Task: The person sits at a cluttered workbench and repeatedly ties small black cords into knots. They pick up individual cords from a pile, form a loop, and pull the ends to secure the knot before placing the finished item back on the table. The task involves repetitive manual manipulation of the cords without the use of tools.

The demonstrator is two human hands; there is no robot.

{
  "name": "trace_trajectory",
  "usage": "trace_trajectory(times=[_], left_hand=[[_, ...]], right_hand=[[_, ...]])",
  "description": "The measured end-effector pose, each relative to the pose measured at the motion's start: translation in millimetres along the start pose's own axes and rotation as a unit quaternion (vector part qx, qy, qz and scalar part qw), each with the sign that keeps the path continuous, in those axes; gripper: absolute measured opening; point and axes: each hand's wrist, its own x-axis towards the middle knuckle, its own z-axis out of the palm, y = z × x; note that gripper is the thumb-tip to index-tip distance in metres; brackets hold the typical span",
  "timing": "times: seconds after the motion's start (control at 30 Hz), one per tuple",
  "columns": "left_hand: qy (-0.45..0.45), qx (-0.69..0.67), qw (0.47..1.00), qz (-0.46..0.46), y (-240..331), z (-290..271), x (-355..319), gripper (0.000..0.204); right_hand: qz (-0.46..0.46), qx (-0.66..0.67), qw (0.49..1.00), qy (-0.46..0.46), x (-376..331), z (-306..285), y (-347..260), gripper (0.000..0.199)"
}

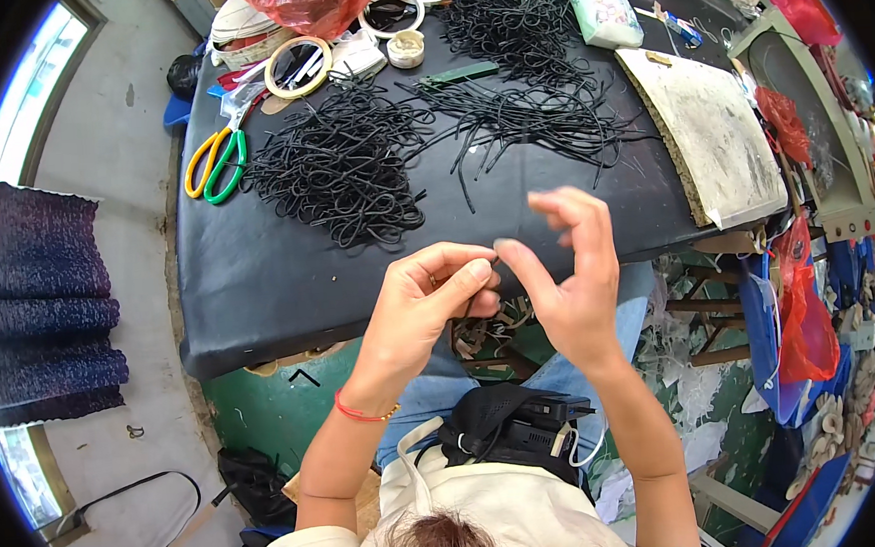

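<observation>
My left hand (414, 305) is closed in a pinch just past the table's front edge. Between its thumb and forefinger is a thin black cord, mostly covered by the fingers. To its right, my right hand (577, 290) is raised with thumb and fingers apart, slightly blurred, and grips nothing. Its thumb tip comes close to the left fingertips; whether it touches the cord I cannot tell. Beyond the hands lie a tangled pile of looped black cords (346, 164) and a looser bunch of straighter black cords (548, 116).
The black-covered table (258, 284) carries scissors (241, 150) at left, tape rolls (323, 72), a small round tub (406, 49), a green tool (460, 74), another cord heap (512, 18) and a tissue pack (604, 8). A worn board (715, 136) overhangs the right edge.
</observation>
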Motion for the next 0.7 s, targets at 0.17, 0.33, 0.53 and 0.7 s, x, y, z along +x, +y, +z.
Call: trace_trajectory(times=[0.17, 0.33, 0.53, 0.7], left_hand=[[-0.078, -0.079, 0.992, -0.062, 7, -16, -5, 0.02], [-0.055, 0.08, 0.991, -0.087, 10, -17, -16, 0.021], [-0.018, 0.083, 0.996, -0.032, -4, -9, -15, 0.02], [0.051, -0.088, 0.995, 0.0, -13, -2, 0, 0.022]], right_hand=[[-0.129, -0.04, 0.976, -0.172, 4, -22, 6, 0.019], [-0.113, -0.069, 0.989, -0.067, 11, -32, 10, 0.016], [-0.016, -0.035, 0.995, 0.095, 9, -10, 6, 0.016], [-0.055, 0.001, 0.998, -0.033, -12, 10, -5, 0.015]])
